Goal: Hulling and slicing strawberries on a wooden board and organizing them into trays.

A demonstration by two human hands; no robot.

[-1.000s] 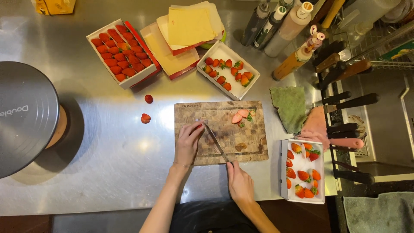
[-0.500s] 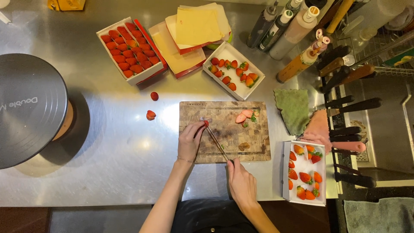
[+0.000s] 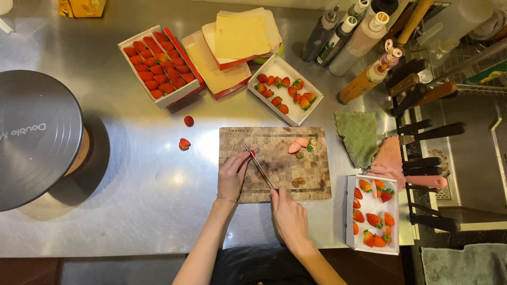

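Red fruit is pinched at the fingers (image 3: 244, 160) of the left hand (image 3: 232, 174): a small red strawberry (image 3: 252, 153) is held down on the brown end-grain wooden cutting board (image 3: 317, 179), with the fingertips curled close together around it. The slim steel knife blade (image 3: 259, 166) is laid against the berry, its tip pointing up the board. The handle is enclosed by the right hand (image 3: 288, 214), whose fingers are wrapped shut around it near the board's lower edge.

The step in hand is judged to be the trimming or slicing of this berry. The next move would call for a short, controlled cut with the left fingertips kept clear of the edge.

Further up the board, a few cut strawberry pieces with green tops (image 3: 299, 145) are gathered. Beyond it on the steel table (image 3: 132, 200), a white box of halved berries (image 3: 285, 91) and a red-edged box of neatly packed whole strawberries (image 3: 158, 66) are set out. Two loose strawberries (image 3: 184, 143) lie to the left of the board. To the right, a white tray of leafy strawberries (image 3: 374, 214) is placed just beside the board.
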